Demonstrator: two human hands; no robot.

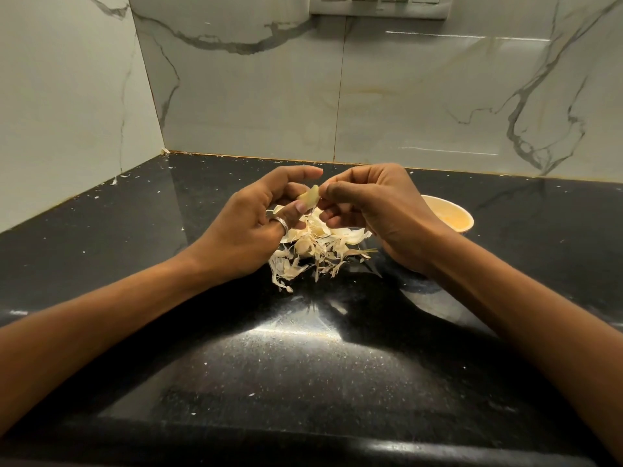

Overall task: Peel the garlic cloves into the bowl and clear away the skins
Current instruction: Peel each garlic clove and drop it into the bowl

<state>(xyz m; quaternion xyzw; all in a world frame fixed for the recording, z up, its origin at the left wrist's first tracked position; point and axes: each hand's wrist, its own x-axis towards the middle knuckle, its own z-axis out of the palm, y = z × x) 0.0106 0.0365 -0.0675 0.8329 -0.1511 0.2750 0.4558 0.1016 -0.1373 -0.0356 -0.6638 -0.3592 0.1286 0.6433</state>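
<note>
The pile of papery skins [320, 247] lies on the black desk [303, 365], and everything else is placed from it. Directly above the pile, both hands meet around one garlic clove [308, 198]. The left hand [249, 227] pinches the clove between its thumb and curled fingers [296, 173]. A ring [281, 224] shows on one of its fingers. The right hand [377, 210] pinches the clove's far tip with thumb and fingertips, its other fingers curled under. Whether any skin is still on the clove is hard to make out. The hands cover the upper part of the pile, so any unpeeled cloves among the skins cannot be told apart. To the right of the pile, the bowl [453, 217] stands on the desk, its near left side hidden behind the right hand; its contents cannot be made out. Small skin flecks dot the desk left of the pile. A switch plate [381, 5] on the wall far behind the pile is cut off by the top edge.
</note>
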